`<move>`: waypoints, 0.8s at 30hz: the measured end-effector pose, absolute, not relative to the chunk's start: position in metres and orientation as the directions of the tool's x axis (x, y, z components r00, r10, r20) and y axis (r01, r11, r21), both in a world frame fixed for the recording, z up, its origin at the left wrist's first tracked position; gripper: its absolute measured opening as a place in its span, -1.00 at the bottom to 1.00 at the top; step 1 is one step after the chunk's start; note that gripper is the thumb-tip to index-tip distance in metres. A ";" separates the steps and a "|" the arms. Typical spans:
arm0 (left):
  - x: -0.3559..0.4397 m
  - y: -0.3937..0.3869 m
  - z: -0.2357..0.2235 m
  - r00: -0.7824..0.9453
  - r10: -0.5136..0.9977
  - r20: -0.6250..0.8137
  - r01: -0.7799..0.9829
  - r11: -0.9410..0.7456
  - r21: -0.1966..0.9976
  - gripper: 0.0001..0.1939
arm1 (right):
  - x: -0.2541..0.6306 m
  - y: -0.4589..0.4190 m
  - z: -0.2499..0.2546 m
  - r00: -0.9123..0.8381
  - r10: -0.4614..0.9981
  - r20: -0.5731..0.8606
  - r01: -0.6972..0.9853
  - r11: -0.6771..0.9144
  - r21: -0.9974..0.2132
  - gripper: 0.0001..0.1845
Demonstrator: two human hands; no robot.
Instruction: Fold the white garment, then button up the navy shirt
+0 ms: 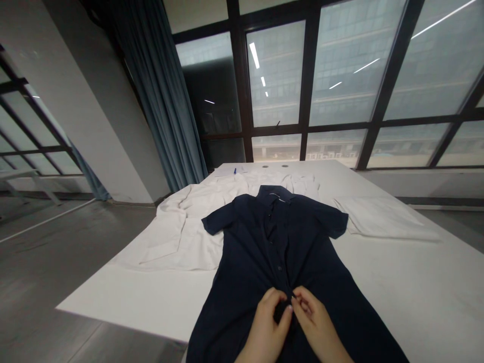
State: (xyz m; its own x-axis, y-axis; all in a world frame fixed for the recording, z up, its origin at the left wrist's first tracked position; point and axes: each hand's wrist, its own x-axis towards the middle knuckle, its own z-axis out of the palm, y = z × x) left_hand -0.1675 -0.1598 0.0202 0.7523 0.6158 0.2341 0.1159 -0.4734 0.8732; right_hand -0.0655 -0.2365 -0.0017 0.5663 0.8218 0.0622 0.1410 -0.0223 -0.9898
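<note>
Across a white table point(113, 297) lies a navy shirt point(280, 242) (short sleeves spread flat), the left hand point(264, 333) and right hand point(313, 317) close together, both pinching its front edge.

1. A dark navy short-sleeved button-front shirt point(278, 252) lay flat, face up, its collar point(274, 194) pointing away.
2. Its short sleeves point(217, 219) spread out to either side.
3. Its placket point(279, 257) ran straight down the centre, with a small dark button point(280, 268) showing, and the cloth bunched lower down.
</note>
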 end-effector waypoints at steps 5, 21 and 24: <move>-0.166 -0.159 0.017 0.751 0.623 0.218 0.132 -0.465 0.875 -0.85 | -0.065 -0.236 -0.003 0.553 0.833 0.020 0.075 -0.026 -0.997 -0.70; -0.156 -0.163 0.009 0.653 0.659 0.374 0.189 -0.620 0.761 -0.85 | -0.063 -0.230 -0.002 0.567 0.824 -0.005 -0.046 0.025 -0.999 -0.69; -0.155 -0.163 0.011 0.656 0.630 0.416 0.215 -0.685 0.696 -0.83 | -0.060 -0.230 0.003 0.512 0.850 -0.123 -0.191 -0.027 -0.981 -0.67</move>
State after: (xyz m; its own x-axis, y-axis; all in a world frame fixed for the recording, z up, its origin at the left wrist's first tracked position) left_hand -0.1547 -0.1625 0.0110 0.6561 0.6297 0.4160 0.2155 -0.6846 0.6964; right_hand -0.0597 -0.2300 0.0028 0.5124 0.8498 -0.1232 -0.1908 -0.0273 -0.9813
